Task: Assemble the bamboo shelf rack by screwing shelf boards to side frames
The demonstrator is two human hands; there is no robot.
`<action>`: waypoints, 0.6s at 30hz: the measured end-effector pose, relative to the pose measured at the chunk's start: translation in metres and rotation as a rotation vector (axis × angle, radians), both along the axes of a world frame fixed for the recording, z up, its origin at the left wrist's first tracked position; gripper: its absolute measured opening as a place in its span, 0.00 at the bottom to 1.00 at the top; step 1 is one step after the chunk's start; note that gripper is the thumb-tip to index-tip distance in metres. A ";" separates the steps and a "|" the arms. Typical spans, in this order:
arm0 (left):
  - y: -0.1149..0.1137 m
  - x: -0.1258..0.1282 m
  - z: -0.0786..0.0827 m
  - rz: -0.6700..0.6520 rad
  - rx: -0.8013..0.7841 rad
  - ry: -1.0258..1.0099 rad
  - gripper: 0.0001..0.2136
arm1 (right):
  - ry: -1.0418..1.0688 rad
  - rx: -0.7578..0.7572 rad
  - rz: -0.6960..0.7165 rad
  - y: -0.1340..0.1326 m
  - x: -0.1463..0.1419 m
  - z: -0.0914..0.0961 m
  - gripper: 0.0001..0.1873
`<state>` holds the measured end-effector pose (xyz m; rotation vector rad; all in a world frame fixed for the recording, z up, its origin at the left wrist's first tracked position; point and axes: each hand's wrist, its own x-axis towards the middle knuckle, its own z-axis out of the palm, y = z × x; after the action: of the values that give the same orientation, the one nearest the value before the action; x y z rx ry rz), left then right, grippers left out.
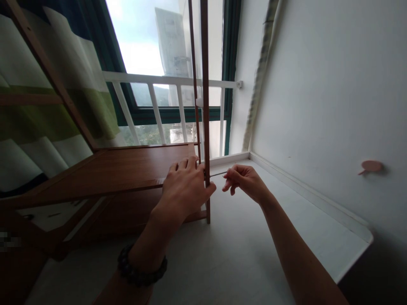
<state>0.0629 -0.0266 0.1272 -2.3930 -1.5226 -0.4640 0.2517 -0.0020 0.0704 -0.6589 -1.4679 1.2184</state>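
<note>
A brown wooden shelf rack (127, 163) has an upright post (206, 127) at its right side. My left hand (186, 188), with a dark bead bracelet (140, 271) on its wrist, grips the corner where the shelf board meets this post. Its fingers lie over the board and the thumb reaches past the post. To the right, my right hand (243, 180) pinches a thin metal rod, apparently a hex key (218, 173). The rod's far tip meets the post beside my left hand. The end inside my fingers is hidden.
The rack stands on a white surface (235, 250) with a raised rim by the wall. Behind it are a white railing (152, 110) and a window. A striped curtain (79, 93) hangs at the left. A pink hook (371, 165) is on the right wall.
</note>
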 end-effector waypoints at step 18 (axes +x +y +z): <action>0.000 0.001 -0.001 -0.033 0.020 0.014 0.18 | 0.119 -0.074 0.201 -0.006 0.006 0.005 0.15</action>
<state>0.0636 -0.0267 0.1265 -2.4038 -1.4678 -0.4658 0.2576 -0.0083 0.0758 -0.4873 -1.4197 1.4476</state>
